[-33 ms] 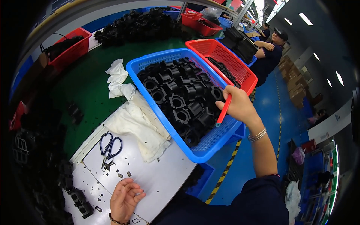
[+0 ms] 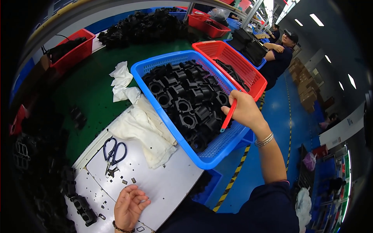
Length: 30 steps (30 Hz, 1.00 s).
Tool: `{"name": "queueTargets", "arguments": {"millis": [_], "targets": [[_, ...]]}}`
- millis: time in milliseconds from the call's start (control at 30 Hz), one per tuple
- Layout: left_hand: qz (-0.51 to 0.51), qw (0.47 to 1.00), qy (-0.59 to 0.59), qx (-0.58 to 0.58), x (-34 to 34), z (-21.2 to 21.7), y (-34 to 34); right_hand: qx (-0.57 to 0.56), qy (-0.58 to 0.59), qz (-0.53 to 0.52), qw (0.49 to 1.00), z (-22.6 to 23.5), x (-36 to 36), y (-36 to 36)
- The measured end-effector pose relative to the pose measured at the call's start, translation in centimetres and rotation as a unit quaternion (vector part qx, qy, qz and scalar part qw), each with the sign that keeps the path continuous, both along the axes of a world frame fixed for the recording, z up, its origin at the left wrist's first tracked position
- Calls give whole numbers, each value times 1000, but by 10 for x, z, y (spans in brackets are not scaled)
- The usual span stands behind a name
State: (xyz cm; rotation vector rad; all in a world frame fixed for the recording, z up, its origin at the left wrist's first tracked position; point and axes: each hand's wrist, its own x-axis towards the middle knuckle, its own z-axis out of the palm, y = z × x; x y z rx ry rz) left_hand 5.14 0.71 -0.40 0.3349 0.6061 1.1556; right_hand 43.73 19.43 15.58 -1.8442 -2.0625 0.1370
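Observation:
My right hand (image 2: 248, 111) is closed around a slim red stick-like tool (image 2: 228, 117) with a small teal end; its exact kind cannot be made out. The hand is over the right side of a blue plastic basket (image 2: 169, 119), which is heaped with black moulded parts (image 2: 186, 103) that have round openings. Low over the white tabletop (image 2: 171, 176), my left hand (image 2: 130, 207) is palm up with loosely curled, slightly parted fingers and nothing visible in them. Scissors (image 2: 114, 151) with dark blue handles lie beyond it, among small black scraps. A black part (image 2: 84, 210) rests to its left.
White cloths (image 2: 142, 130) lie along the basket's left side. A red basket (image 2: 248, 75) stands behind it. Black parts (image 2: 143, 28) are piled on the green surface (image 2: 95, 97) at the back. A person (image 2: 278, 58) with folded arms is at the far right, above the blue floor.
My right hand and the red tool have shifted slightly left over the basket. The left hand has barely moved.

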Motion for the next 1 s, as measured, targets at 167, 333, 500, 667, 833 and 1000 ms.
{"name": "queueTargets", "arguments": {"millis": [167, 333, 500, 667, 833, 1000], "targets": [[1, 1000, 9, -14, 0, 2, 0, -79, -10, 47, 996, -30, -10, 10], [4, 1000, -1, -12, -1, 0, -1, -8, 135, 5, 991, -17, 2, 9], [6, 1000, -9, -4, 0, 1, -1, -4, -17, -22, 1000, -12, 30, 15], [-1, 1000, -1, -8, -1, 0, -1, -80, -43, -35, 995, -27, 40, 16], [1, 1000, -1, -7, -2, -1, -2, 65, 32, -55, 996, -28, 54, 6], [-1, 1000, 9, -9, 0, 1, -1, 89, 162, -19, 983, -45, 45, 7]]}}
